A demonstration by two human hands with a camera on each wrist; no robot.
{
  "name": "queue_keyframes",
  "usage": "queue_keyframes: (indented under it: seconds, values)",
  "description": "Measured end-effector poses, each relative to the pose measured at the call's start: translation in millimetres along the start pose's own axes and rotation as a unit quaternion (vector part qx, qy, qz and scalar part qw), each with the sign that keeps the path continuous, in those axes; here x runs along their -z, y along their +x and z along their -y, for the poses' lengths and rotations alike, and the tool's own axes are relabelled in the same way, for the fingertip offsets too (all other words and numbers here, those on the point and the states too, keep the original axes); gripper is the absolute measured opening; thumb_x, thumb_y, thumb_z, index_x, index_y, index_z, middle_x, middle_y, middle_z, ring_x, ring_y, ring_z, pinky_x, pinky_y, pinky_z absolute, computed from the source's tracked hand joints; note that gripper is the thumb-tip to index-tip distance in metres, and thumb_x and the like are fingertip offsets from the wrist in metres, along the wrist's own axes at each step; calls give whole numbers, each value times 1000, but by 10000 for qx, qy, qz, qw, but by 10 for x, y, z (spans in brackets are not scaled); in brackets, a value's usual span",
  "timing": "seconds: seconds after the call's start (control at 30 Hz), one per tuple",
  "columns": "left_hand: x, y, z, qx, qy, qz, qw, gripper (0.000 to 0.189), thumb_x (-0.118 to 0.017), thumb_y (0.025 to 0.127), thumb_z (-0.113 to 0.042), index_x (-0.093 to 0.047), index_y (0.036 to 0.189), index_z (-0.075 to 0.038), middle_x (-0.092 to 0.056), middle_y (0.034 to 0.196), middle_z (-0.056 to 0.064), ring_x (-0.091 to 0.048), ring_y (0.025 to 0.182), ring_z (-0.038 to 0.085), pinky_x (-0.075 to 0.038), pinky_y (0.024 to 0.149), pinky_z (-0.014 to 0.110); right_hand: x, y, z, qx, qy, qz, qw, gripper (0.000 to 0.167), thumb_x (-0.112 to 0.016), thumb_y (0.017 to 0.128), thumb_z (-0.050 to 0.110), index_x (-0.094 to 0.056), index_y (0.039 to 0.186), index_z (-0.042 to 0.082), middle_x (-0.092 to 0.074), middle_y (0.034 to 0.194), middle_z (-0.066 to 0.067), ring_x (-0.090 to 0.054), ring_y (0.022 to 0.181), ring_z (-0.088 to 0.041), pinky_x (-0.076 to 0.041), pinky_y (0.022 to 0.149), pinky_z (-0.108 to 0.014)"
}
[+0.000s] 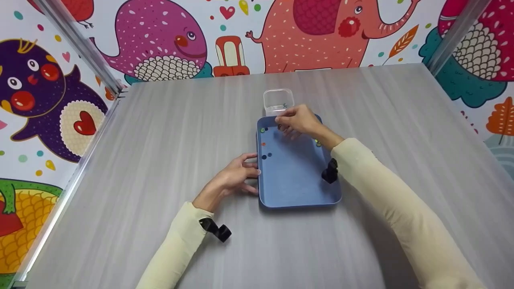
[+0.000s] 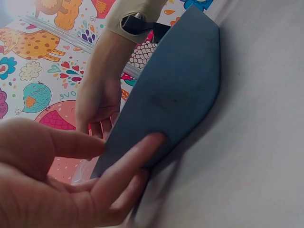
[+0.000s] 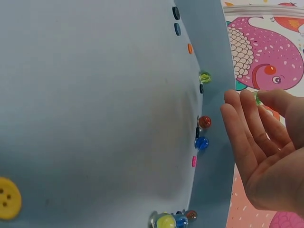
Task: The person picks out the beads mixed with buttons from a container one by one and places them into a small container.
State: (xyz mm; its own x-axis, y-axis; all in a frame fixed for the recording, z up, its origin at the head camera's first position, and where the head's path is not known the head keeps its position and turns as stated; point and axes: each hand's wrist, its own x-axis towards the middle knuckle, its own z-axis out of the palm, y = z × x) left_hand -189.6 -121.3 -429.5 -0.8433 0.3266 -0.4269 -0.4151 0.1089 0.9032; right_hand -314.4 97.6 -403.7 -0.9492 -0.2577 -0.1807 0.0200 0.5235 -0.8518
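My right hand [image 1: 297,120] hovers over the far end of a blue tray [image 1: 299,176]. In the right wrist view its thumb and index finger pinch a small green marble [image 3: 257,98], mostly hidden by the fingertips. Just beyond the tray stands a clear plastic box [image 1: 278,96], with something small and dark inside. My left hand [image 1: 237,174] rests with extended fingers against the tray's left side wall. Along the tray's edges lie buttons and glass marbles, among them a blue marble [image 3: 202,143], a reddish-brown marble [image 3: 204,122] and a yellow button [image 3: 8,198].
The tray rests on a grey wood-grain table [image 1: 180,132]. Cartoon-printed panels [image 1: 233,36] stand around the table, with metal rails [image 1: 76,44] at the corners. Each sleeve carries a black camera mount [image 1: 217,230].
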Motion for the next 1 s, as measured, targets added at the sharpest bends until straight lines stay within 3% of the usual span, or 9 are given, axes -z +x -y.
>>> queue_keyframes:
  seconds: [0.43, 1.0]
  values:
    - [0, 4, 8, -43, -10, 7, 10000, 62, -51, 96, 4, -29, 154, -5, -46, 146, 26, -59, 120, 35, -65, 62, 37, 91, 71, 20, 103, 351, -220, 9991, 32, -68, 96, 28, -71, 118, 4, -76, 86, -13, -75, 70, -19, -61, 53, -27]
    - [-2, -2, -3, 7, -31, -19, 10000, 62, -52, 96, 2, -29, 154, -5, -45, 147, 26, -58, 121, 35, -65, 61, 36, 229, 149, 12, -88, 704, -356, 9968, 31, -67, 97, 27, -72, 117, 4, -71, 75, -2, -70, 61, -13, -63, 54, -28]
